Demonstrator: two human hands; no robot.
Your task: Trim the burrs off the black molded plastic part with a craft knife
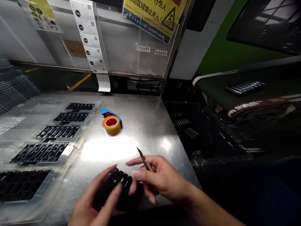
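Near front edge of tabletop (pixel 145 125): left hand (pixel 94 204) grips black slotted part (pixel 115 188), long axis running front-left to back-right. Right hand (pixel 160 180) pinches thin blade tool (pixel 144 158), fingertips touching part's back-right end.

Glare-lit steel table (pixel 145 125), green wall (pixel 218 53)

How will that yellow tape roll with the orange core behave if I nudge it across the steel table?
The yellow tape roll with the orange core lies flat on its side, so it would probably slide, not roll. The polished steel table looks smooth, so little friction. The blue dispenser piece attached behind may make it pivot when pushed off-centre.
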